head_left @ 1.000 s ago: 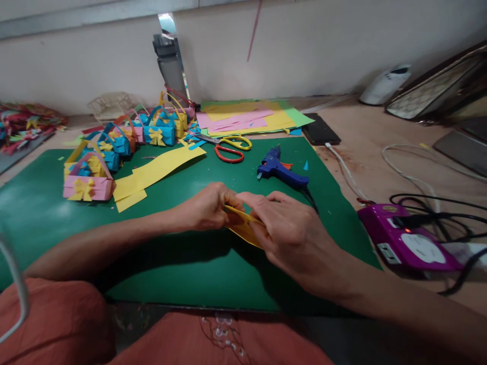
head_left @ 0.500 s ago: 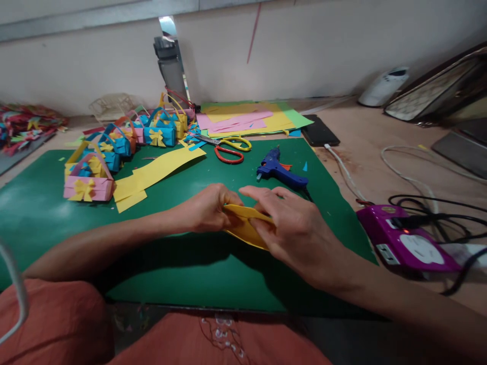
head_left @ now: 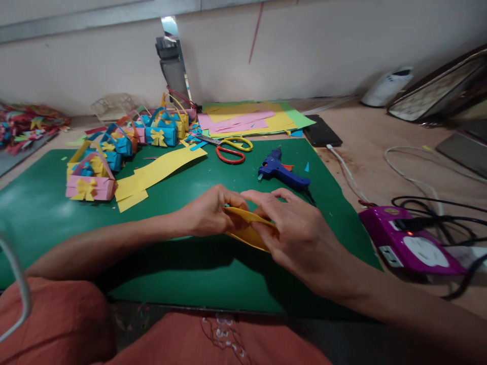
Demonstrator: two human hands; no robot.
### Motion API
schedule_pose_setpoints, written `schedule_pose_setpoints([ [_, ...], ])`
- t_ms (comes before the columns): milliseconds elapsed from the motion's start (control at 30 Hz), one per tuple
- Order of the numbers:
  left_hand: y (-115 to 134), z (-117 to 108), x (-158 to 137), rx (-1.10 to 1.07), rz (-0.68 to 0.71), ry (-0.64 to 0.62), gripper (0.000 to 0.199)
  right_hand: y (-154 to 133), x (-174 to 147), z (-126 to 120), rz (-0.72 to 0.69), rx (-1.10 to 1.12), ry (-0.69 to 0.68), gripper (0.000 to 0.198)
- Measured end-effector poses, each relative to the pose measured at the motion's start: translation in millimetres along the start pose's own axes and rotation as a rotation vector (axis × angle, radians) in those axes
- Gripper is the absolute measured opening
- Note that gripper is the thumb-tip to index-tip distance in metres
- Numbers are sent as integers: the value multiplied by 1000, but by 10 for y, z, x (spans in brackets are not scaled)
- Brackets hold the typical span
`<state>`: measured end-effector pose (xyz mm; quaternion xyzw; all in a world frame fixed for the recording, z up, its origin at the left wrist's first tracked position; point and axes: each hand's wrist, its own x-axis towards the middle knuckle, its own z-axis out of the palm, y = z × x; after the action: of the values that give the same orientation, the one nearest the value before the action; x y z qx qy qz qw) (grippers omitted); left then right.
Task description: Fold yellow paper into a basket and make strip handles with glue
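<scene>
A folded piece of yellow paper (head_left: 247,234) is held between my two hands, just above the green mat (head_left: 182,284). My left hand (head_left: 213,210) grips its left end, fingers closed. At the other end my right hand (head_left: 292,225) pinches the upper edge, with the thumb on the near side. Parts of the paper are hidden behind the fingers. Beyond my hands lie a blue glue gun (head_left: 283,171) and scissors (head_left: 230,149) with one red and one yellow handle loop. Yellow paper strips (head_left: 160,172) lie past my left forearm.
Small paper baskets with bows, among them a pink one (head_left: 93,187), stand at the back left. Coloured sheets (head_left: 289,119), a phone (head_left: 322,131) and a grey bottle (head_left: 173,68) are behind. A purple power strip (head_left: 403,243) with cables sits at the right.
Both hands keep hold of the yellow paper in nearly the same place. My right fingers have shifted slightly along its upper edge. The whole view has moved a little.
</scene>
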<state>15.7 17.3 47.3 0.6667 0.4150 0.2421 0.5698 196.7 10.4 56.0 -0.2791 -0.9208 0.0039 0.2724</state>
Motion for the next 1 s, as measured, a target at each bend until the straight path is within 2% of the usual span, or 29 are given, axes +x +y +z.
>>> schedule_pose_setpoints([
  [533,-40,-71,18,367,26,-7,18,-42,-27,1,-57,-36,12,41],
  [633,-23,-59,17,415,65,8,16,-41,-22,1,-56,-46,27,39],
  [800,18,14,11,270,210,55,11,-27,-24,-15,-19,-56,4,39],
  [1000,35,57,-4,136,177,97,8,-29,-26,-37,8,-53,4,40],
])
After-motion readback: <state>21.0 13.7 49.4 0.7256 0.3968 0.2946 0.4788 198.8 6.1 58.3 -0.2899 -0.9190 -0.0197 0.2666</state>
